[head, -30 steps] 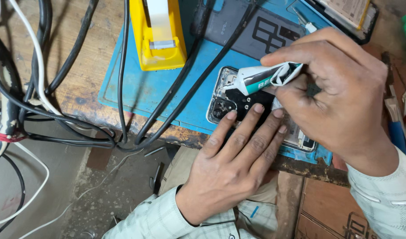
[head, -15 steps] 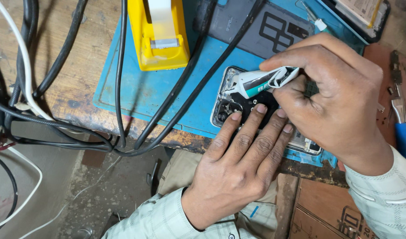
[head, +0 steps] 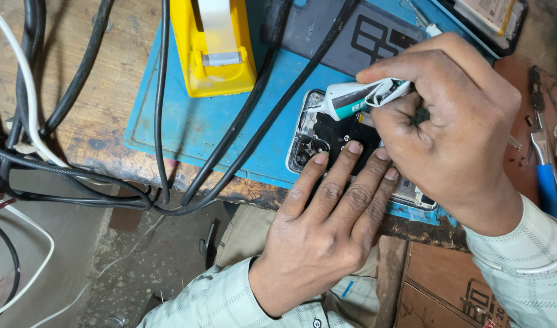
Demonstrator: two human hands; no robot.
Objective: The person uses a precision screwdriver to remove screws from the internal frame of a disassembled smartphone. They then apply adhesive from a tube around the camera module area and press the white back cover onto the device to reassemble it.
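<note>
1. Head view: the opened smartphone with its back cover off [head: 327, 136] lies on the blue work mat [head: 187, 121], close to the mat's near edge, its camera end pointing toward the mat's left side.
2. The left hand [head: 327, 225] lies flat and open, four fingertips pressing the phone's dark inner surface down against the mat.
3. The right hand [head: 454, 127] is closed around a crumpled white-and-teal glue tube [head: 357, 98], pinching it between thumb and fingers; the nozzle touches the phone's far edge near the camera corner.
4. A yellow plastic tape dispenser [head: 215, 45] stands at the mat's far edge, well apart from the phone. Two black cables [head: 260, 115] cross the mat diagonally just left of the phone.
5. A grey back cover [head: 351, 33] lies just beyond the phone, at the far edge.
6. Doing this well probably means squeezing gently, running the nozzle steadily along the frame edge, and keeping the fingertips away from the bead.
</note>
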